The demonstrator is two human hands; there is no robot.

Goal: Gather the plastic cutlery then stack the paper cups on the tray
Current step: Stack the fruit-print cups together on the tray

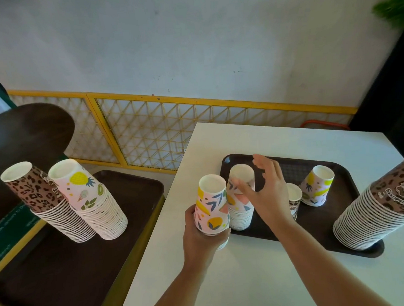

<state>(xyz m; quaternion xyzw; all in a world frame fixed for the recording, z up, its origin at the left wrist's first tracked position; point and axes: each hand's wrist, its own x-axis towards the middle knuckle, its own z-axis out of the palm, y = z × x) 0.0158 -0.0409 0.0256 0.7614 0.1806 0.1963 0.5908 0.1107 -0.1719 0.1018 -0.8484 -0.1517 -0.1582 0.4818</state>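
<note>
Left hand point(201, 235) fingers wrapped round upside-down fruit-print paper cup point(211, 204), at white desk point(251, 280) edge beside dark brown plastic tray point(340, 191). Right hand point(267, 191) fingers spread, over short cup stack point(241, 212) on tray.

Two dark brown plastic trays: one on the white table point(289, 161), one at left point(132, 195). Four stacks of upturned paper cups: two leopard-print point(40, 198) point(377, 208), two fruit-patterned point(92, 199) point(241, 212). Three smaller lots point(211, 206) point(317, 186) point(295, 199).
</note>
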